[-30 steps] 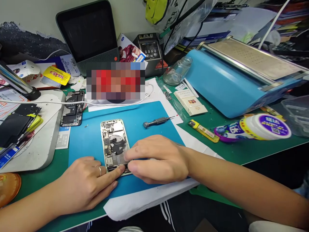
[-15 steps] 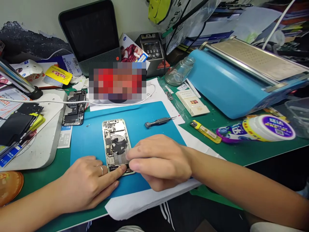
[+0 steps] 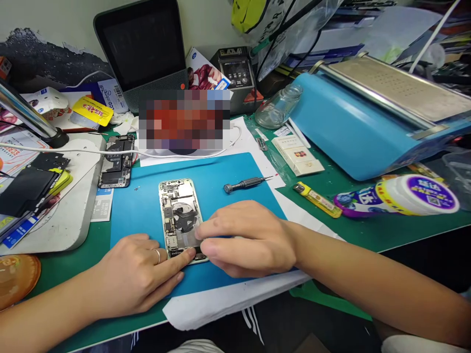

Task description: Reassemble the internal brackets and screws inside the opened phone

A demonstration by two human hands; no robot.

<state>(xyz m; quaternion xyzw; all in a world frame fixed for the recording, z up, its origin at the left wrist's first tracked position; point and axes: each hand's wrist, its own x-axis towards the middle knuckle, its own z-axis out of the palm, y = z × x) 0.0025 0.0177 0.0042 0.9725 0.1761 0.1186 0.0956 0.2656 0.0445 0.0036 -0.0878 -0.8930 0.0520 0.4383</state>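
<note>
An opened smartphone [image 3: 170, 212] lies face up with its circuit board and inner parts bare, its top tilted slightly left. My left hand [image 3: 134, 274] rests at its lower left, the index finger stretched out and pressing on the phone's bottom end. A ring is on one finger. Over the phone's lower right edge, my right hand [image 3: 250, 238] is closed in a pinch; whatever its fingertips hold is hidden. The blue mat [image 3: 136, 211] lies under the phone. Beyond my right hand, a dark screwdriver [image 3: 245, 184] lies on the mat.
A second opened phone [image 3: 117, 162] lies at the mat's upper left, beside a white device [image 3: 83, 220]. To the right are a yellow lighter [image 3: 317, 199], a cigarette pack [image 3: 298, 156], a purple-and-white bottle [image 3: 397, 196], a glass jar [image 3: 278, 107] and a large blue machine [image 3: 342, 132].
The whole view has shifted slightly, with things appearing a little further right. Both hands keep nearly the same places on the phone; my right hand's lower fingers have moved up slightly.
</note>
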